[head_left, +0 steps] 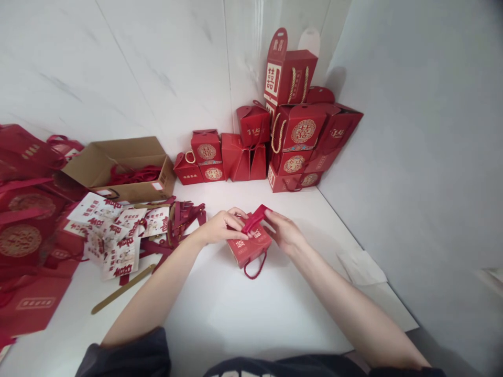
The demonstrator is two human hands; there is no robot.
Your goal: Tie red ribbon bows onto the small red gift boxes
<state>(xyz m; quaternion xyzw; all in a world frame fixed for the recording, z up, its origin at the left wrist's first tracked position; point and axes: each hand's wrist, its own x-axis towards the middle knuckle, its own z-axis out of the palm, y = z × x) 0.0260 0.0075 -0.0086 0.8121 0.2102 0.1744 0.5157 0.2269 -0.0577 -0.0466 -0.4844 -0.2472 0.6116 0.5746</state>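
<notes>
In the middle of the white table a small red gift box (250,247) with light lettering stands, its dark red cord handle (256,268) drooping over the near side. Just over its top, a folded red ribbon (256,218) stretches between my two hands. My left hand (228,226) pinches the ribbon's left end, fingers curled. At the other end, my right hand (285,230) has thumb and fingers closed on the same ribbon. The hands partly cover the upper part of the box.
White printed cards (121,235) and dark red straps (184,222) lie heaped on the left, near a gold strip (121,290). Behind them is an open cardboard box (129,193) of red ribbons. Stacked red gift boxes (298,131) line the wall; red bags (31,235) crowd the far left.
</notes>
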